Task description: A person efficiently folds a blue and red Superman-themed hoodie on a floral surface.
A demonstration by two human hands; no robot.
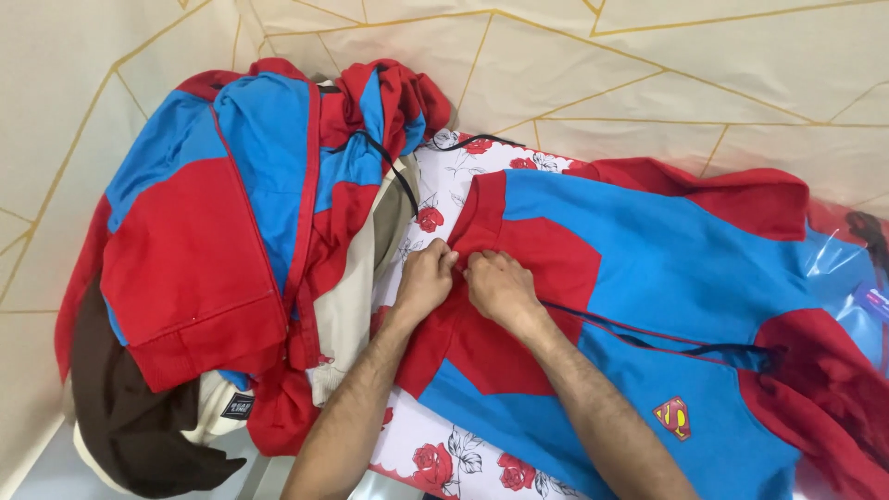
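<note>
A red and blue hooded sweatshirt (pixel 667 268) lies spread on a white sheet with red roses (pixel 435 213). It has a small red and yellow shield emblem (pixel 673 417) and a dark drawstring. My left hand (pixel 424 280) and my right hand (pixel 498 287) sit side by side on its red sleeve part near the left edge. Both pinch the red fabric with curled fingers, thumbs nearly touching.
A heap of similar red and blue garments (pixel 231 213) lies at the left, over cream and brown clothes (pixel 130 407). Clear plastic wrap (pixel 847 268) lies at the right edge. A cream wall with gold lines (pixel 648 74) runs behind.
</note>
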